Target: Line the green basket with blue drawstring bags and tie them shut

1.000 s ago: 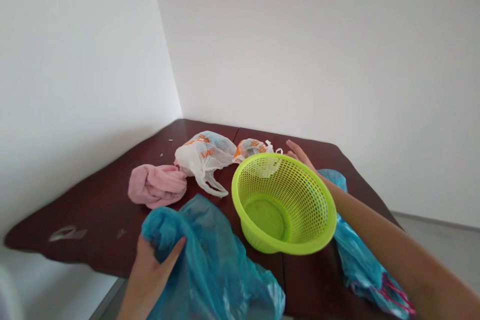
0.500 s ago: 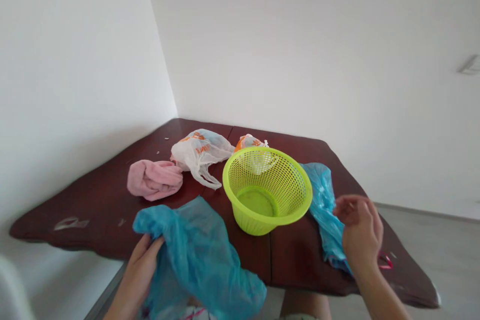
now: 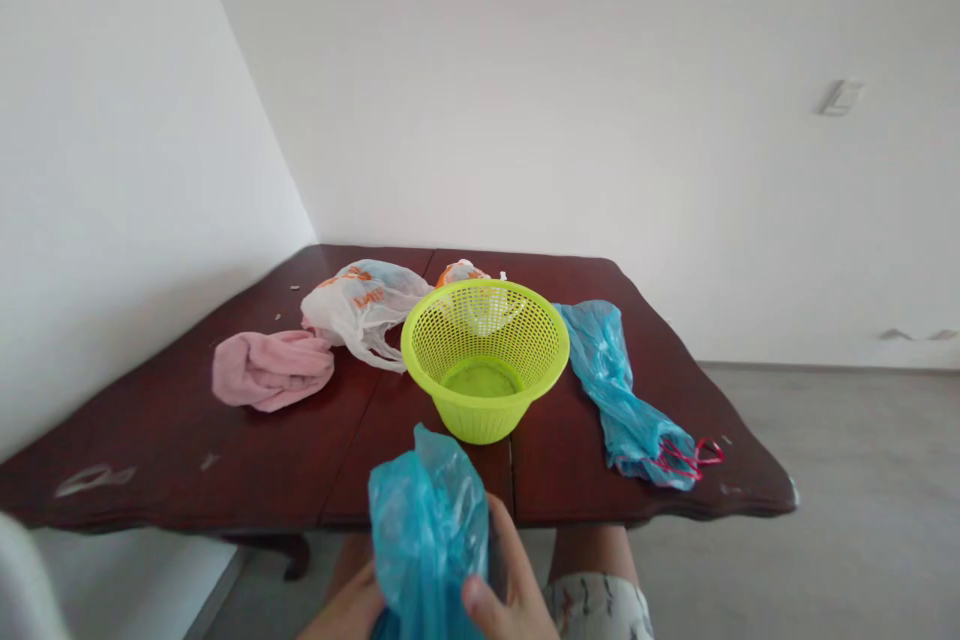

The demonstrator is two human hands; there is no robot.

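Low in the view, my left hand (image 3: 349, 605) and my right hand (image 3: 506, 585) both grip a gathered translucent blue plastic bag (image 3: 424, 530), which rises between them. Just beyond its top stands a lime-green perforated plastic basket (image 3: 484, 360), upright and apart from my hands. On the dark red wooden table (image 3: 225, 460) to the left lie a pink towel (image 3: 270, 370) and a white plastic bag with orange print (image 3: 364, 310). A small orange-printed bag (image 3: 461, 272) is partly hidden behind the basket. A second blue plastic bag (image 3: 622, 400) lies to the right.
Red handles or ties (image 3: 686, 460) trail from the second blue bag near the table's right edge. White walls meet behind the table, and a grey floor (image 3: 825, 480) lies to the right. My patterned shorts (image 3: 600, 610) show below the table edge.
My right hand has come from the table's right side to join my left on the blue bag. The bag is gathered narrower and closer to me, and the view has moved back, showing more table.
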